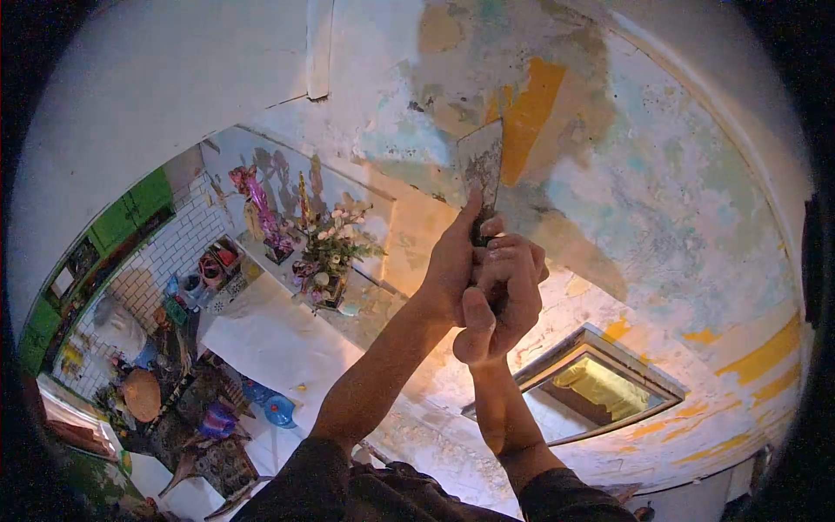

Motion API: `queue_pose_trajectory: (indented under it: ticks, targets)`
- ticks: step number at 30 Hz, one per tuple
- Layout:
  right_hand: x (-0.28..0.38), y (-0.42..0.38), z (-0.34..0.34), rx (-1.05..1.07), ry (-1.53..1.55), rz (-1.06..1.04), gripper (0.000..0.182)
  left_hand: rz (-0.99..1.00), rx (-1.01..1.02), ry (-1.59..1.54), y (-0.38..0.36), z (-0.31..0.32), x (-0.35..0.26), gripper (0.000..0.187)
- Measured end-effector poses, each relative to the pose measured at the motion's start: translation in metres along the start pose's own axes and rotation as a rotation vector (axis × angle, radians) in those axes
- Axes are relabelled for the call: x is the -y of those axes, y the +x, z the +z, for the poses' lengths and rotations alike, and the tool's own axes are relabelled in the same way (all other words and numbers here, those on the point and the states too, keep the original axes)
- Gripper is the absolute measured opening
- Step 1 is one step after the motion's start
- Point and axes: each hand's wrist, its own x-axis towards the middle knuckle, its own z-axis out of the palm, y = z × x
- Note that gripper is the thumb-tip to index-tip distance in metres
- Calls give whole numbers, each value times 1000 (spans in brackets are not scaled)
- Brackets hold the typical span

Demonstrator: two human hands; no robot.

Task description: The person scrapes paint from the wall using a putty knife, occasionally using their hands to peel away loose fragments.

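Observation:
A putty knife (484, 157) with a worn, smeared metal blade points up at the patchy surface, its edge right at a yellow patch (535, 109). My left hand (454, 257) is closed round the dark handle, thumb stretched up onto the lower blade. Just beside it, my right hand (507, 291) wraps the lower end of the handle with curled fingers. Most of the handle is hidden between both hands. Around the blade, the peeling surface (670, 200) shows white, pale green, brown and yellow areas.
A framed opening (600, 383) lies below right of my hands. To the left are a flower arrangement (335, 248), a pink-wrapped figure (252, 200), a white-covered table (270, 335) and a blue water jug (274, 407). Green cabinets (130, 213) line the far left.

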Motion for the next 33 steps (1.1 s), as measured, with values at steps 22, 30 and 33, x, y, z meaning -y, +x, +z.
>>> queue_pose_trajectory:
  ticks: [22, 30, 33]
  targets:
    - [-6, 3, -20, -48, 34, -38, 29, -5, 96, 1, 10, -2, 17, 43]
    - [-15, 7, -15, -6, -25, -77, 29, 164, -203, 84, 7, 21, 13, 41]
    - [3, -3, -22, -28, 6, -71, 33, 0, -85, 50, -4, 17, 23, 44]
